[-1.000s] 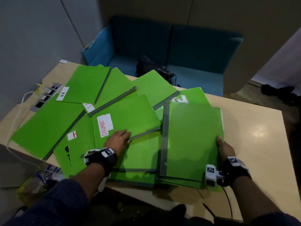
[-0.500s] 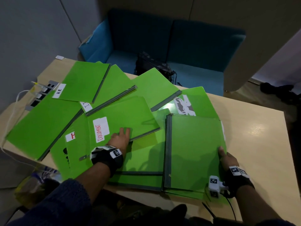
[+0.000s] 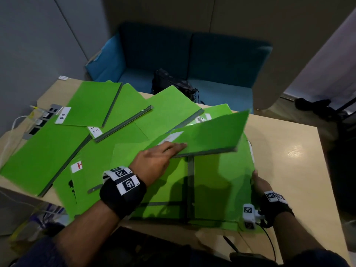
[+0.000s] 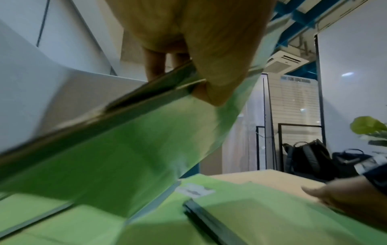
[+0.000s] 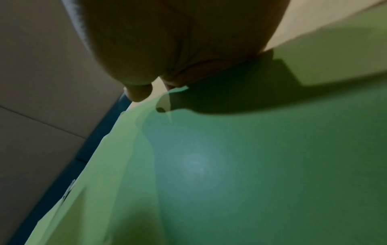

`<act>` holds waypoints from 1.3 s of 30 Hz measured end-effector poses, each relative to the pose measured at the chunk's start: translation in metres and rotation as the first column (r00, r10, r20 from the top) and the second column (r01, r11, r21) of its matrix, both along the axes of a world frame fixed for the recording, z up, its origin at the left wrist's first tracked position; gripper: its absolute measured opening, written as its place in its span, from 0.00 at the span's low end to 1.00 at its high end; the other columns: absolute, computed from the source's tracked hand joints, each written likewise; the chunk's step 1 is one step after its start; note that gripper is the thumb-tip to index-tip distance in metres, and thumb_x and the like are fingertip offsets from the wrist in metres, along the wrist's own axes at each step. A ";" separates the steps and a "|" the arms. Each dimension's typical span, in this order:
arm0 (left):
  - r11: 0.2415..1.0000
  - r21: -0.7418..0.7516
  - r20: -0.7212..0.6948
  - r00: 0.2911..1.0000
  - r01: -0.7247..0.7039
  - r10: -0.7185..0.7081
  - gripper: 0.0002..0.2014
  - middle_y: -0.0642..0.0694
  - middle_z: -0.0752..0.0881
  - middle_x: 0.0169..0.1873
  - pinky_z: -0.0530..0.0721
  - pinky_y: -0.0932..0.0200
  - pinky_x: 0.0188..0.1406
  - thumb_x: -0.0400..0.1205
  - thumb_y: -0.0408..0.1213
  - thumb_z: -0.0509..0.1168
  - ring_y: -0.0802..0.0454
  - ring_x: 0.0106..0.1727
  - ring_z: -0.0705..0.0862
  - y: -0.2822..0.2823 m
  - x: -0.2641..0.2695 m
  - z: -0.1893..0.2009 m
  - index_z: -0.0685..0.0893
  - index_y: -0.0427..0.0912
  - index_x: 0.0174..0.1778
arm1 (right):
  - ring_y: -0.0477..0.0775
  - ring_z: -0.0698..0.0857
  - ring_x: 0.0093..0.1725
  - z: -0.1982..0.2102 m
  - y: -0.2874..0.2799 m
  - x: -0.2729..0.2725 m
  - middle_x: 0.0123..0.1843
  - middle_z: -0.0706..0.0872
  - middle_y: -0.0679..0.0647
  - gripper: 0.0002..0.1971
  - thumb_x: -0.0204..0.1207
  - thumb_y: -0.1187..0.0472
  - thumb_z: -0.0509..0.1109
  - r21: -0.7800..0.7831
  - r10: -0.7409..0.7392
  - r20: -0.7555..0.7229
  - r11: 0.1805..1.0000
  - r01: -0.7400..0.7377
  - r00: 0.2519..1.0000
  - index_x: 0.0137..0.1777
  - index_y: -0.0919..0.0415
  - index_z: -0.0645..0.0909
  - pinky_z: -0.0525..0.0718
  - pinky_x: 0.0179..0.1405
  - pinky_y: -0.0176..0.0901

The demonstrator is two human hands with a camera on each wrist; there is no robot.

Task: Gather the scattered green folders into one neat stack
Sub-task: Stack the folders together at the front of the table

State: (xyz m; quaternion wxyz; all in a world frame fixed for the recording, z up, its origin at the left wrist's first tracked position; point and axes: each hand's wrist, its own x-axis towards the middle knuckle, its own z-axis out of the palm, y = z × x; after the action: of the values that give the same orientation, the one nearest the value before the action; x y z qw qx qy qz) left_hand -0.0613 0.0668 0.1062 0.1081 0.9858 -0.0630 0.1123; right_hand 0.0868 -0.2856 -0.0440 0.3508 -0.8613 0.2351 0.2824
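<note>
Gripped at its spine edge by my left hand (image 3: 154, 160), one lifted folder (image 3: 208, 132) tilts above the stack (image 3: 221, 189), right hand (image 3: 259, 183) flat-fingered against the stack's right edge; light, bendy, likely slick, best pinched near the stiff spine

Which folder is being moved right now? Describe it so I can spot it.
On the wooden table, look above the stack at its near right. The lifted folder is the only one tilted off the surface, gripped by the left hand.
</note>
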 end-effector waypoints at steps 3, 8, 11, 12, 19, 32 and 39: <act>0.991 -0.082 -0.036 0.993 0.107 -0.110 0.41 0.51 0.86 0.61 0.90 0.58 0.30 0.64 0.23 0.78 0.51 0.44 0.90 -0.009 -0.007 -0.028 0.72 0.58 0.68 | 0.68 0.85 0.47 0.002 -0.008 0.000 0.54 0.84 0.76 0.44 0.83 0.35 0.37 -0.010 0.027 -0.028 1.000 -0.027 0.999 0.67 0.75 0.77 0.80 0.48 0.54; 0.989 -0.116 -0.376 0.918 0.091 -0.129 0.42 0.42 0.75 0.73 0.67 0.26 0.72 0.58 0.13 0.70 0.40 0.77 0.68 0.004 -0.013 -0.095 0.77 0.48 0.67 | 0.68 0.84 0.52 0.004 -0.009 -0.006 0.58 0.84 0.73 0.50 0.77 0.27 0.35 0.050 -0.112 -0.083 0.992 0.116 0.990 0.64 0.70 0.80 0.79 0.50 0.53; 0.877 -0.255 -0.364 0.881 -0.407 0.302 0.35 0.42 0.67 0.76 0.67 0.43 0.76 0.70 0.14 0.65 0.43 0.77 0.65 0.010 -0.023 -0.109 0.74 0.41 0.74 | 0.63 0.82 0.44 0.004 -0.005 -0.005 0.50 0.83 0.71 0.39 0.86 0.39 0.39 -0.030 0.000 -0.099 1.000 -0.003 0.995 0.64 0.74 0.78 0.79 0.49 0.52; 0.757 -0.295 -0.407 0.793 -0.583 0.453 0.34 0.40 0.67 0.75 0.71 0.46 0.74 0.71 0.15 0.64 0.40 0.74 0.70 0.013 -0.027 -0.111 0.72 0.39 0.74 | 0.62 0.81 0.45 0.003 -0.002 -0.006 0.53 0.83 0.70 0.33 0.88 0.45 0.41 -0.018 0.001 -0.091 1.000 -0.002 0.996 0.70 0.73 0.74 0.79 0.50 0.52; 0.239 -0.367 -0.782 0.437 -0.899 0.445 0.40 0.38 0.87 0.55 0.80 0.52 0.62 0.71 0.58 0.72 0.37 0.58 0.85 -0.001 -0.009 -0.122 0.71 0.34 0.70 | 0.69 0.81 0.64 -0.007 -0.008 -0.003 0.67 0.81 0.70 0.26 0.87 0.47 0.52 -0.075 0.167 -0.044 0.983 -0.170 0.985 0.70 0.68 0.77 0.78 0.60 0.52; 0.207 -0.262 -0.851 0.327 -0.943 0.411 0.46 0.34 0.83 0.59 0.87 0.45 0.50 0.56 0.57 0.82 0.34 0.54 0.85 -0.037 0.042 -0.115 0.74 0.32 0.63 | 0.68 0.83 0.61 0.007 -0.012 -0.002 0.68 0.82 0.68 0.28 0.86 0.42 0.53 -0.076 0.266 -0.092 0.959 -0.273 0.960 0.72 0.62 0.77 0.80 0.62 0.57; 0.178 -0.556 -0.684 0.569 -0.812 0.456 0.20 0.38 0.79 0.55 0.80 0.50 0.53 0.83 0.37 0.64 0.40 0.53 0.79 -0.043 0.061 -0.112 0.66 0.36 0.67 | 0.68 0.80 0.66 0.014 -0.009 -0.005 0.71 0.79 0.69 0.27 0.89 0.48 0.47 -0.089 0.295 -0.097 0.949 -0.303 0.951 0.73 0.67 0.75 0.75 0.60 0.49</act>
State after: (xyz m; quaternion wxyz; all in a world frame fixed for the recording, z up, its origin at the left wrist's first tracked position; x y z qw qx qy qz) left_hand -0.0003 0.0237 -0.0061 0.5171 0.7300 0.4462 -0.0231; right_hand 0.0817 -0.2949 -0.0305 0.2490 -0.8915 0.1304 0.3552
